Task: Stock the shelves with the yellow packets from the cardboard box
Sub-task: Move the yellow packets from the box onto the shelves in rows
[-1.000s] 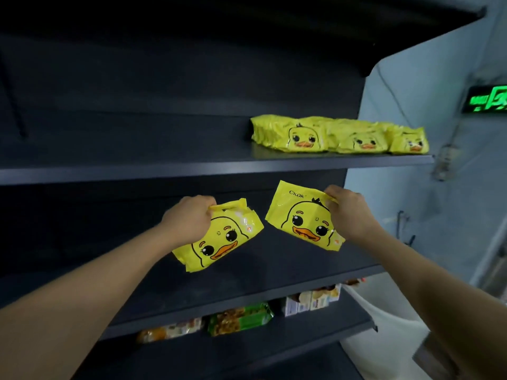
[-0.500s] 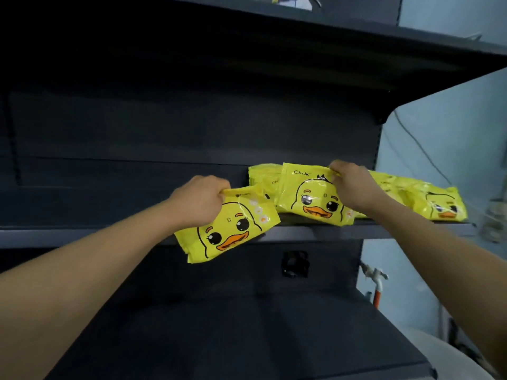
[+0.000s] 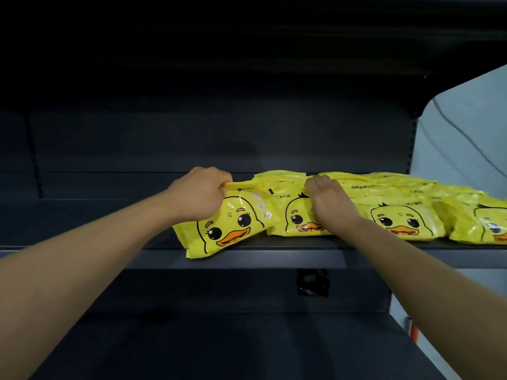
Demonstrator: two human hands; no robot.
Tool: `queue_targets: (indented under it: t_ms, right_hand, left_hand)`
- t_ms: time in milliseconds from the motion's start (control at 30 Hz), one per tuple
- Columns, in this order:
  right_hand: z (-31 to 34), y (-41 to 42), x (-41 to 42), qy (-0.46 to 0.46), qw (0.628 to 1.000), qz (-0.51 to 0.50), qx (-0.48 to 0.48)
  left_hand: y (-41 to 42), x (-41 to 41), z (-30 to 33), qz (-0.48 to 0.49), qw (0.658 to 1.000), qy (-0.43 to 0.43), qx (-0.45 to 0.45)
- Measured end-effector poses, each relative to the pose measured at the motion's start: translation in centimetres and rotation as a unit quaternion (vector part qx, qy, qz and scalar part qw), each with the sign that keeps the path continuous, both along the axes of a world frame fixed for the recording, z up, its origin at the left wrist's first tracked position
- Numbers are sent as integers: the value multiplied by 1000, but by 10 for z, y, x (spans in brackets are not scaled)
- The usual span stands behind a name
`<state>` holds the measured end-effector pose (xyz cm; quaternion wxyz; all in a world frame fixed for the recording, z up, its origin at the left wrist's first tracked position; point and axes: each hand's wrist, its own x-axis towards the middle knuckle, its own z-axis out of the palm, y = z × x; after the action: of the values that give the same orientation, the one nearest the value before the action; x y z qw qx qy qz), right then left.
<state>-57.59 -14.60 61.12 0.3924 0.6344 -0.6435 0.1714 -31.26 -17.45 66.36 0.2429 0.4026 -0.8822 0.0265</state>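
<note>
Dark grey metal shelving (image 3: 247, 256) with glossy yellow duck-face packets lined along one shelf, pale blue wall (image 3: 466, 133) at the right.

On the shelf's near edge, a tilted yellow plastic packet printed with a cartoon duck (image 3: 227, 226) is held by the left hand (image 3: 200, 193), whose fingers are curled and pinch its top seam; one lower corner overhangs the shelf lip. Just right of it, touching, a second yellow duck packet (image 3: 296, 218) is lain upon by the right hand (image 3: 329, 201), fingers together and bent over its far top edge; a true grip cannot be told. Further right, a row of matching yellow packets (image 3: 406, 220) is laid flat, overlapping, toward the wall. Below, a lower dark shelf (image 3: 219, 338) is seen.
</note>
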Motion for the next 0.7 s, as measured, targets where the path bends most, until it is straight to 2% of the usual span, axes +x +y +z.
queue_targets:
  t_ms: [67, 200, 467, 700]
  right_hand:
    - [-1, 0, -2, -14, 1000, -4, 5]
    - [4, 6, -10, -100, 995, 5, 8]
    - [31, 50, -35, -268, 963, -1, -29]
    - [31, 79, -53, -318, 947, -7, -41]
  left_hand:
    - [1, -5, 0, 4, 1000, -4, -1]
    - [7, -21, 2, -6, 1000, -11, -6]
    - [18, -80, 11, -58, 998, -14, -19]
    - [22, -129, 12, -65, 994, -62, -61]
